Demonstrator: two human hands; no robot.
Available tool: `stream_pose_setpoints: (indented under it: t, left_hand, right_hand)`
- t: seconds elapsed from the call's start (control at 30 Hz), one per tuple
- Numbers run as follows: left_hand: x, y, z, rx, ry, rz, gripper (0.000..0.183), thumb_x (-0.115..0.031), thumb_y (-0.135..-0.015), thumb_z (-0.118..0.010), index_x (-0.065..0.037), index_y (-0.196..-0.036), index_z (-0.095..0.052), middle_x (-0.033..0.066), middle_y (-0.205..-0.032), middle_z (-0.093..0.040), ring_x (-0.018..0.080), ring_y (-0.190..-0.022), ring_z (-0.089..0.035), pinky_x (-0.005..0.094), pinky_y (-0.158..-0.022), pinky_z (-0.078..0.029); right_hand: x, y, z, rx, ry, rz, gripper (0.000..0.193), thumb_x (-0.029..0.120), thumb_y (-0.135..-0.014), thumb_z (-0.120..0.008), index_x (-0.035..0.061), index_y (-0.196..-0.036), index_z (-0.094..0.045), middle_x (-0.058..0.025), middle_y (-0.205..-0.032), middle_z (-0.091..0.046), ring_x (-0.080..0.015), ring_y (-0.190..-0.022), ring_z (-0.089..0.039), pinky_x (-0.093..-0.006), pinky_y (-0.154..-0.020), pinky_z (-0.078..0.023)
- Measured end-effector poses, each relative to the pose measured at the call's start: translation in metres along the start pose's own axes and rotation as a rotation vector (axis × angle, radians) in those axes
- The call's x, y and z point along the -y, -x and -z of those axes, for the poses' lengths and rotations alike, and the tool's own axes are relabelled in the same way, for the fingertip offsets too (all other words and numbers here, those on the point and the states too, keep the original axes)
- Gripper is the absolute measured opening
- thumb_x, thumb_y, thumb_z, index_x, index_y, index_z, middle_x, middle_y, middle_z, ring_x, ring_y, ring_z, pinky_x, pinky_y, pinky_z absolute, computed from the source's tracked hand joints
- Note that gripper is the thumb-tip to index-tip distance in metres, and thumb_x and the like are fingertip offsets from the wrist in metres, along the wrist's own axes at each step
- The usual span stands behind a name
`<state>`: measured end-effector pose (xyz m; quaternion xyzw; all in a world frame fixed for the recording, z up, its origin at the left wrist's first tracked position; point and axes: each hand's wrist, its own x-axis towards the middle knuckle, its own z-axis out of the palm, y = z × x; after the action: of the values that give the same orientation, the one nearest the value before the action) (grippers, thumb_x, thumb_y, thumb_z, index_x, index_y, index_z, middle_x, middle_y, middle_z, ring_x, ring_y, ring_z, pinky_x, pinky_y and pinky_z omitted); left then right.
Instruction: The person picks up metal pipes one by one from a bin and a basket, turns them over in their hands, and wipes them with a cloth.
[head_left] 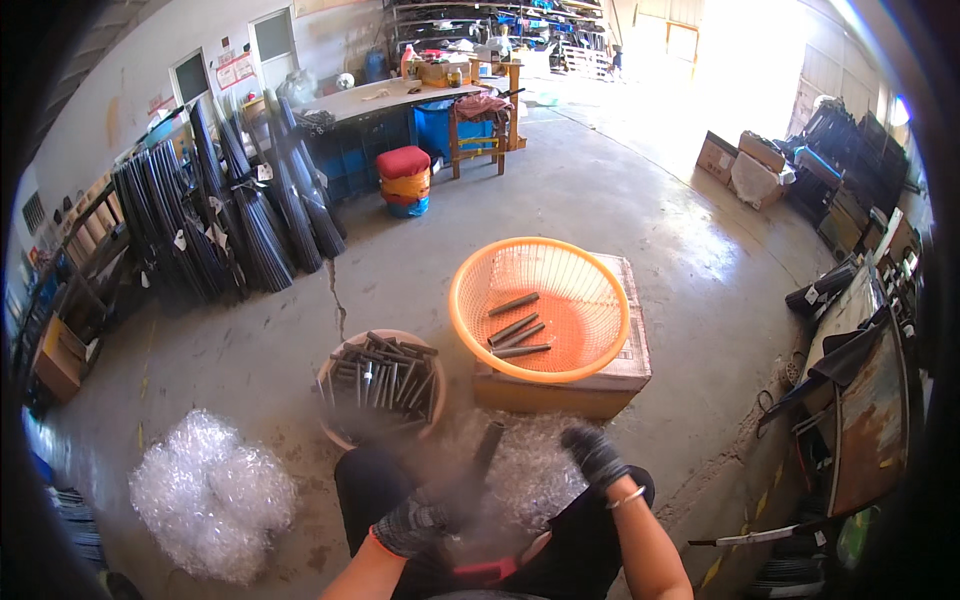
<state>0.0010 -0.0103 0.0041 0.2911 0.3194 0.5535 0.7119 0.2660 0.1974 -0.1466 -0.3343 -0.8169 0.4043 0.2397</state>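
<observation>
My left hand, in a dark knit glove, is closed at my lap around a dark tube that points up and away; its lower end is blurred. My right hand, gloved too with a bangle at the wrist, hangs apart from the tube, over clear plastic shavings. Its fingers are curled together, and what lies in them, if anything, is too small to make out. Beyond the left hand stands a round tub full of short dark tubes. An orange mesh basket holds several similar tubes.
The basket rests on a cardboard box. A heap of clear plastic shavings lies at the left. Bundled dark rods lean at the far left. A red-topped stool stands before a workbench. Rusty sheets line the right.
</observation>
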Motion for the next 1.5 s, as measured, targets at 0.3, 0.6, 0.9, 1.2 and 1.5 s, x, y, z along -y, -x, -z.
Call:
stream_pose_setpoints:
  t: [0.3,0.6,0.9,1.2,1.5]
  left_hand:
    - [-0.006,-0.01,-0.015,-0.012,0.046,0.027,0.049,-0.023,-0.083,-0.063,0.001,-0.122,-0.045,0.008,-0.092,-0.058,0.0185,-0.082,-0.058,0.0331,-0.071,-0.049]
    - [0.019,0.011,0.025,-0.026,0.113,-0.01,0.049,-0.02,-0.084,-0.061,0.001,-0.123,-0.043,0.0087,-0.091,-0.058,0.0187,-0.081,-0.058,0.0331,-0.072,-0.048]
    - [0.005,0.016,0.008,-0.073,0.096,0.004,0.043,-0.017,-0.084,-0.06,0.001,-0.121,-0.046,0.0092,-0.091,-0.059,0.0192,-0.079,-0.058,0.0348,-0.071,-0.049]
    - [0.022,-0.005,0.013,-0.009,-0.2,0.013,0.043,-0.014,-0.086,-0.058,0.0,-0.123,-0.044,0.0102,-0.1,-0.057,0.02,-0.086,-0.058,0.0369,-0.072,-0.05]
    - [0.014,0.014,0.014,-0.009,0.218,-0.017,0.039,-0.012,-0.086,-0.058,-0.001,-0.121,-0.046,0.0101,-0.095,-0.056,0.0217,-0.086,-0.057,0.0378,-0.072,-0.049]
  right_hand:
    - [0.224,-0.004,0.015,0.25,-0.37,0.156,0.028,0.004,-0.084,-0.057,0.003,-0.112,-0.055,-0.0108,-0.098,-0.062,-0.0199,-0.09,-0.058,-0.0313,-0.079,-0.047]
    - [0.081,-0.016,0.031,-0.171,0.149,-0.055,0.034,0.025,-0.083,-0.055,0.0075,-0.112,-0.055,-0.0163,-0.094,-0.061,-0.0291,-0.086,-0.059,-0.0384,-0.075,-0.047]
    - [0.081,-0.01,-0.002,0.014,0.033,-0.008,0.019,0.006,-0.084,-0.051,0.001,-0.099,-0.061,-0.0124,-0.092,-0.064,-0.024,-0.09,-0.06,-0.0361,-0.079,-0.047]
    - [0.194,-0.001,-0.006,0.315,-0.956,-0.363,0.034,-0.003,-0.084,-0.051,0.0029,-0.118,-0.051,-0.0076,-0.101,-0.06,-0.016,-0.088,-0.058,-0.0292,-0.074,-0.048]
    - [0.088,-0.011,0.009,-0.142,-0.401,-0.532,0.029,0.018,-0.088,-0.048,0.0126,-0.116,-0.053,-0.0082,-0.096,-0.063,-0.0254,-0.082,-0.06,-0.036,-0.069,-0.048]
